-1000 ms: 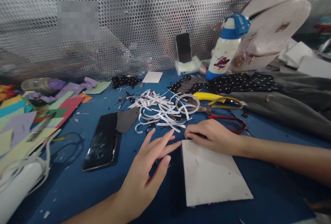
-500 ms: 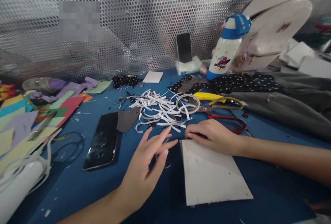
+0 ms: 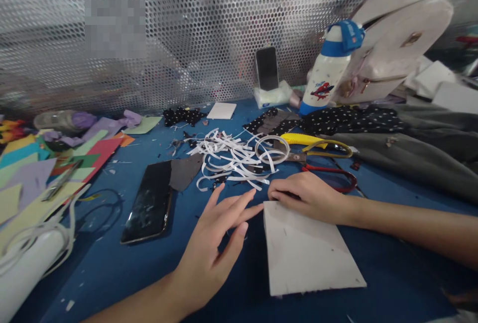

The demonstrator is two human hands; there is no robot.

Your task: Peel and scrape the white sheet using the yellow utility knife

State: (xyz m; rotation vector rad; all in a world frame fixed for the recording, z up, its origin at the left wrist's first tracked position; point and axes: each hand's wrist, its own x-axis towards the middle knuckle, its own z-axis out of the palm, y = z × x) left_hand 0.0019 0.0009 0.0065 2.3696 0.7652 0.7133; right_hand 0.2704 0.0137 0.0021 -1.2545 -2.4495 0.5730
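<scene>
A white square board (image 3: 309, 256) lies on the blue table, one corner toward me. My left hand (image 3: 214, 238) hovers at its left side with fingers spread, holding nothing; a fingertip comes close to the board's upper left corner. Across the board's far edge rests my right hand (image 3: 304, 196), its fingers curled and pressed together. Whatever those fingers may hold is hidden beneath them. Just beyond both hands is a loose heap of thin white paper strips (image 3: 227, 151). Scissors with red and yellow handles (image 3: 338, 176) and a roll of tape (image 3: 272, 149) lie behind my right hand.
A black phone (image 3: 149, 203) lies left of my left hand, beside a grey scrap (image 3: 185, 171). Coloured papers (image 3: 33, 178) and a white cable (image 3: 69, 223) cover the left side. A bottle (image 3: 328, 71), backpack (image 3: 403, 44) and propped phone (image 3: 267, 69) stand along the perforated metal screen (image 3: 194, 29).
My left hand has shifted slightly right, its fingertips nearer the board's corner. My right hand and the board look almost unmoved.
</scene>
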